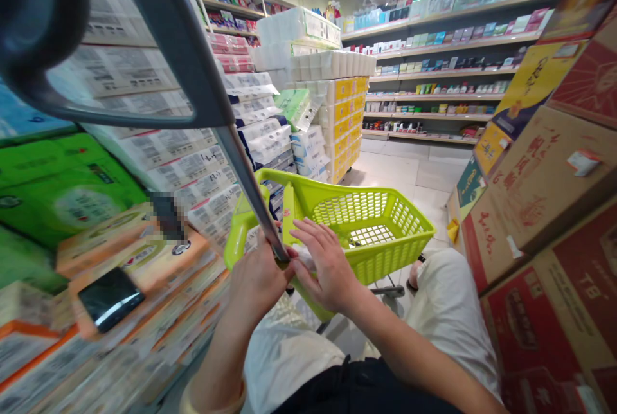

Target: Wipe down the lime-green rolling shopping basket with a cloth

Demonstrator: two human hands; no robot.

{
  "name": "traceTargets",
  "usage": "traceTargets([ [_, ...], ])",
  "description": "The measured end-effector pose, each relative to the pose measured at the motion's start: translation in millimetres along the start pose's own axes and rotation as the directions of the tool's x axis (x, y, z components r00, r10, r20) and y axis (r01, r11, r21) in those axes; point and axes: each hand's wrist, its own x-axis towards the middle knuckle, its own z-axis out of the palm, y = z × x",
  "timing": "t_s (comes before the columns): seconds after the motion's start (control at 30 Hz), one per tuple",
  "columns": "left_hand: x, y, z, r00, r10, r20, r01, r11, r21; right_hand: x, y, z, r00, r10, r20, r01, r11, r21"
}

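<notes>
My left hand [260, 276] is wrapped around the lower part of a metal pole [253, 198], which leans up to the left. At its top is a dark grey looped plastic handle [193, 54], close to the camera. Beside it, my right hand [325, 266] has its thumb near the pole's lower end and its fingers stretched over a crumpled white piece [304, 257], perhaps tissue or cloth, held between thumb and fingers. The pole's bottom is hidden by my hands. Directly beyond them stands a lime-green shopping cart basket [385, 260] with perforated walls.
Stacked tissue packs [178, 163] rise on the left, with a dark-screened phone-like device [110, 298] lying on orange packs [144, 253]. Cardboard cartons [535, 176] line the right. Shelves of small goods [438, 70] stand behind a tiled floor [400, 166].
</notes>
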Motion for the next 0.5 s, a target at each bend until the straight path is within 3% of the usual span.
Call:
traceTargets([
  [0.1,-1,0,1.2,0.999,0.016,0.033,-0.019,0.996,0.089,-12,11,17,0.996,0.057,0.067,-0.057,0.998,-0.011],
  [0.2,-3,1,1.5,0.999,0.052,-0.001,-0.051,0.989,0.137,-26,24,27,0.995,0.056,0.086,-0.05,0.996,-0.074],
  [0.4,-3,2,5.2,0.994,0.094,-0.06,-0.077,0.968,0.238,-51,59,20,0.964,0.222,-0.145,-0.251,0.94,-0.229],
  [0.5,-1,1,11.2,0.988,0.117,-0.1,-0.085,0.957,0.277,-47,53,21,0.956,0.268,-0.122,-0.29,0.929,-0.231],
])
